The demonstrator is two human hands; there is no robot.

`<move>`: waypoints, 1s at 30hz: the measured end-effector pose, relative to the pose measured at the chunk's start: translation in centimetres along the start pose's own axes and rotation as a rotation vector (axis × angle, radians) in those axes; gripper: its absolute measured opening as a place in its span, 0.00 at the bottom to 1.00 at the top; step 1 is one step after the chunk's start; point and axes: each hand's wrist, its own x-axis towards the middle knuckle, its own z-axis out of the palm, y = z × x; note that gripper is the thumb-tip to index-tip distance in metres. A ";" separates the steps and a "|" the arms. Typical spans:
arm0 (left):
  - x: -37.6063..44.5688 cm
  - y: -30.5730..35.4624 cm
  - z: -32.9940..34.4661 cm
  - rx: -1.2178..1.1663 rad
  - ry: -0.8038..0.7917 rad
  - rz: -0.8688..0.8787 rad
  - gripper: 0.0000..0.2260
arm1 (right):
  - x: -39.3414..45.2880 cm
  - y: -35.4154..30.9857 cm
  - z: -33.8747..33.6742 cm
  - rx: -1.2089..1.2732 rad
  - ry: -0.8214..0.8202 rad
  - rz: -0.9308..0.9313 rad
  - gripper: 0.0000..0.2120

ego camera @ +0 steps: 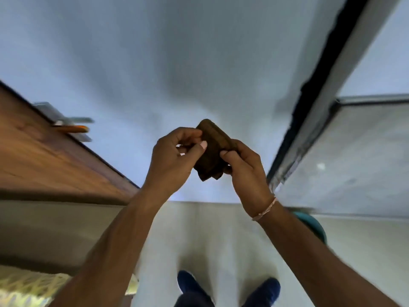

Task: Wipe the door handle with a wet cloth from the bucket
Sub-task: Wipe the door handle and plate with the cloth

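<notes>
Both grips are pinched on one folded brown cloth (212, 149) at frame centre: left hand (174, 156) at its nine o'clock edge, right hand (242, 165) at its four o'clock corner. One door handle (73, 125) juts from one wooden door (44, 156) out at ten o'clock, well apart from the cloth. One teal bucket (314, 224) peeks at four o'clock. Risks, I judge: fumbling the refold could drop the cloth onto the floor; a soggy fold may drip down the door.
</notes>
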 end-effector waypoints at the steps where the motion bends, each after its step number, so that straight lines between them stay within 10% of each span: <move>1: 0.7 -0.3 -2.6 0.035 0.053 0.029 0.11 | 0.8 -0.7 2.5 0.048 -0.003 0.021 0.11; 15: 8.9 -11.5 -28.3 0.055 0.357 -0.039 0.13 | 11.5 -0.7 32.4 -0.135 -0.145 -0.075 0.14; 30: 14.2 -23.6 -37.9 0.621 0.603 0.058 0.18 | 19.8 5.5 44.2 -0.700 -0.281 -0.587 0.16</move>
